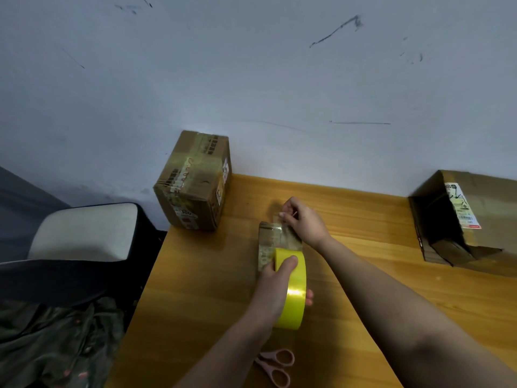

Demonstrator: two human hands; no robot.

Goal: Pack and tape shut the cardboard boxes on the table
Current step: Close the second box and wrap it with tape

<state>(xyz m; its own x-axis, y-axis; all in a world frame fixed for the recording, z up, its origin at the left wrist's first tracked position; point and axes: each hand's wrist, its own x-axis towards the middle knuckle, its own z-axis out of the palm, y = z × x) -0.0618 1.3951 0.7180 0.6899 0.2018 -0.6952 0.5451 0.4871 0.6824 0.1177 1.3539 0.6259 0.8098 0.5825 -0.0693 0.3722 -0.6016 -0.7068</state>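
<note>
Taping the small box (272,242) mid-desk, tape strip pulled out over its top.

Left hand (275,287) is wrapped around the yellow tape roll (292,292), thumb on the rim, roll at the box's near edge. Right hand (303,221) pinches the free tape end at the far edge. Box looks light and likely to slide, so pin it down; tape is thin, sticky, folds on itself, keep it taut. Sealed box (195,182) back-left, open box (458,219) far right, scissors (275,365) near on the desk (195,289).

Dim, soft, wide-angle edge distortion
</note>
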